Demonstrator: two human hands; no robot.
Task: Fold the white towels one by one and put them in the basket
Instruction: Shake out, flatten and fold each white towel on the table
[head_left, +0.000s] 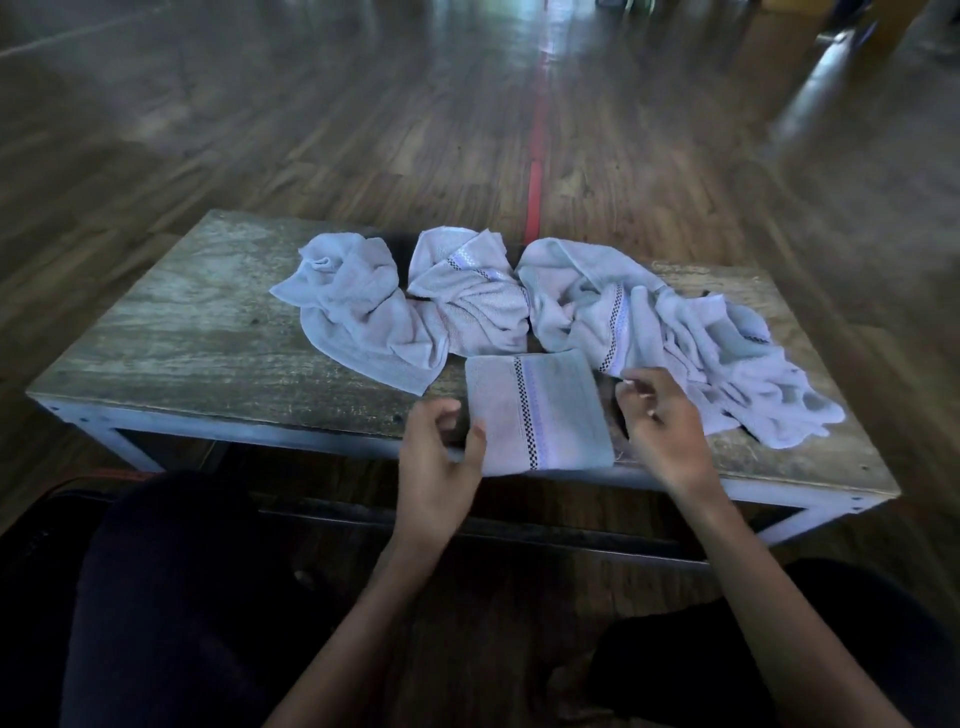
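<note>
- On the counter (182, 332) right now: one folded towel (537, 413), a neat rectangle with a checked stripe running down it. It sits at the near edge, and its lower border slightly overhangs the rim.
- Behind it, three crumpled white heaps lie in a row: the left towel (358, 312), the middle towel (467, 296) and the right heap (649, 322). Left and middle touch each other, and the right one spreads out towards the counter's right end.
- The right heap is bunched so tightly that I can't tell whether it's one towel or several. A checked stripe shows in its folds.
- The far end of the wooden floor (260, 130) is blurred. A red line (535, 171) runs away from the counter, and the shapes in the top right corner are too smeared to name.
- The left hand (441, 457) is just beside the folded towel's left edge, with the thumb resting on that edge. The fingers are loosely curled over the bare counter, holding nothing.
- The right hand (662, 421) is on the other side, between the folded towel and the right heap, knuckles up and fingers curled inward. The fingertips sit right at the heap's near edge. I can't tell whether they pinch cloth or only hover.
- Both forearms reach in from below over dark-clad knees (171, 571).
</note>
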